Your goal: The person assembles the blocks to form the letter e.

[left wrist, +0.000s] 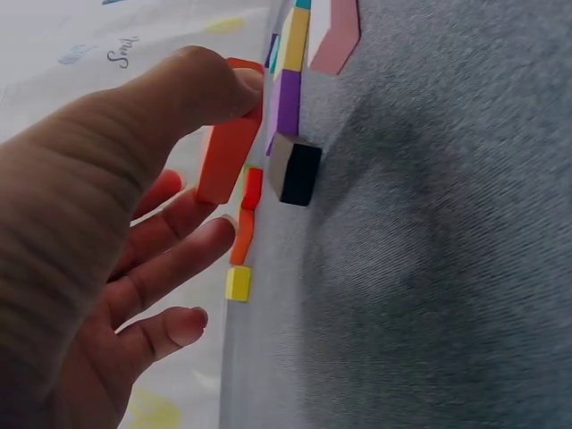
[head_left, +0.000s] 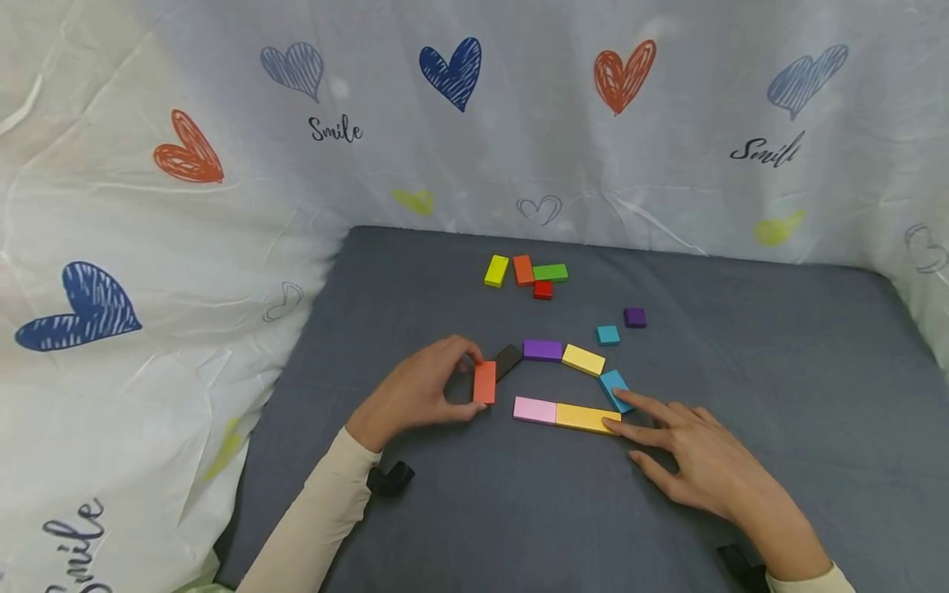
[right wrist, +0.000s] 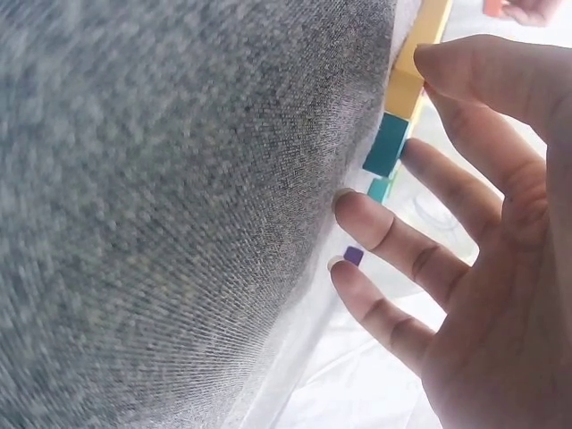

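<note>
My left hand [head_left: 415, 387] pinches an orange rectangular block [head_left: 484, 383] between thumb and fingers, near the left end of an arched row. In the left wrist view this block is held above the grey cloth. The row runs through a black block [head_left: 507, 360], a purple block [head_left: 542, 351], a yellow block [head_left: 583, 360] and a blue block [head_left: 614, 389]. Below it, a pink block [head_left: 535, 410] and a longer yellow block [head_left: 578, 417] lie end to end. My right hand [head_left: 700, 461], fingers extended, rests fingertips on the blue block and the longer yellow block's right end.
Farther back lie a small yellow block [head_left: 496, 270], an orange block [head_left: 523, 270], a green block [head_left: 550, 273] and a red block [head_left: 543, 290]. A small blue block [head_left: 607, 335] and a dark purple block [head_left: 634, 318] sit right of the row. A heart-printed white sheet [head_left: 534, 148] borders the grey table.
</note>
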### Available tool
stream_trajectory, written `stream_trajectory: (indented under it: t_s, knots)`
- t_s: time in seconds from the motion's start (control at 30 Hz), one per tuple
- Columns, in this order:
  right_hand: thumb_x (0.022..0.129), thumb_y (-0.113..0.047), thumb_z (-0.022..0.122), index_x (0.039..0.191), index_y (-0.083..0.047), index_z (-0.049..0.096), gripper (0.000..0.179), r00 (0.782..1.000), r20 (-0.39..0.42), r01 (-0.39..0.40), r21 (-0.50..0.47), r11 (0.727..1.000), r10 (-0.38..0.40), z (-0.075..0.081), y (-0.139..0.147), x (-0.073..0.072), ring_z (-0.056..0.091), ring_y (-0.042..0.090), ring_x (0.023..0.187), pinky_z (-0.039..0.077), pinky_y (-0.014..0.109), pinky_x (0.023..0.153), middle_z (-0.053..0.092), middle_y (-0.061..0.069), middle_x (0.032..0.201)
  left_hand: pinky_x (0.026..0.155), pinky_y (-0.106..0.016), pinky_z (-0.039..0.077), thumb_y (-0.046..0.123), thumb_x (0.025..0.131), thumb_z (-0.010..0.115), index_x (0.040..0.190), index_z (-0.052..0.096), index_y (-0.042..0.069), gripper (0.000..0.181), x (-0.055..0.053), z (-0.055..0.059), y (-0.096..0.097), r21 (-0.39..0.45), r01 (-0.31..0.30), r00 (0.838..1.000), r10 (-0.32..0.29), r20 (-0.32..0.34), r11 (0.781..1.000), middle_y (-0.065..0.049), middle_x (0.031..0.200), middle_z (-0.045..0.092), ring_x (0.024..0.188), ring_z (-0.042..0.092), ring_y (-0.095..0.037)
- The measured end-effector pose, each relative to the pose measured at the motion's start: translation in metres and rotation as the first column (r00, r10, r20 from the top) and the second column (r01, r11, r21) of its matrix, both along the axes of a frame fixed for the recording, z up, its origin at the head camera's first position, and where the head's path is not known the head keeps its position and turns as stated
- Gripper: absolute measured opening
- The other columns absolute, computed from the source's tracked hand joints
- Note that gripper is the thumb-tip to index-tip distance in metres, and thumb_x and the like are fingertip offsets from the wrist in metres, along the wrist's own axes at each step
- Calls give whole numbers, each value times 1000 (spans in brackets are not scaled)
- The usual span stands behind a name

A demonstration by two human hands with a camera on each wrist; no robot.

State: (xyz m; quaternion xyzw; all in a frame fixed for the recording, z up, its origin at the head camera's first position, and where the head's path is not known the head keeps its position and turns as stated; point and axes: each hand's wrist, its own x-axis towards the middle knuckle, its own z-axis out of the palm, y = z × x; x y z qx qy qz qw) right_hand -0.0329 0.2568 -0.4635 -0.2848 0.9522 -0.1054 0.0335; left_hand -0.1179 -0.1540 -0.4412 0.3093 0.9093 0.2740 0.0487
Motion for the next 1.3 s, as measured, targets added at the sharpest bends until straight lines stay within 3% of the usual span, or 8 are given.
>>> stream_trajectory:
  t_s: [0.47,1.3]
  knots:
    - [97,-37,76,151,-46,56,59,1000,0,-4,-5,1000,4,1,0,1,62,24,125,49,58,100,42,-6,166,90,-33,54,38,82,91,124,63,18,54,13,-19,-3,-44,29,999,-27,44,999,6,115,65,102,62,-11]
    - [96,-37,77,152,-46,55,61,1000,-11,-1,-2,1000,1,0,-1,2,62,19,118,49,52,95,41,-7,166,91,-33,54,36,85,90,123,63,16,51,14,-27,-1,-52,9,1000,-7,30,999,5,114,64,103,62,-11]
